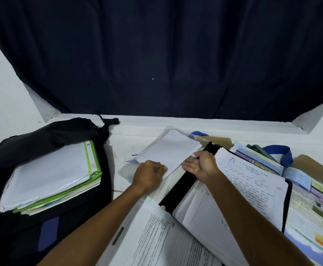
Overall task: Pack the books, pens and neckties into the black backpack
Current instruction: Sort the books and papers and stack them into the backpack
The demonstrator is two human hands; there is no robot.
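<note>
The black backpack (41, 135) lies open at the left with a stack of white and green books (51, 175) in its mouth. At the centre a white book (168, 150) sits tilted on the table. My left hand (149, 174) grips its near left corner with curled fingers. My right hand (201, 165) holds its right edge, thumb on top and palm turned up. A black-spined open notebook (233, 192) with handwriting lies under my right wrist. A dark pen (117, 236) rests on printed pages (156, 240) at the bottom centre.
Colourful books (310, 192) pile up at the right beside brown covers (220, 141) and a blue strap (279, 152). A dark curtain (156, 54) hangs behind the white table (233, 125). White walls stand at both sides.
</note>
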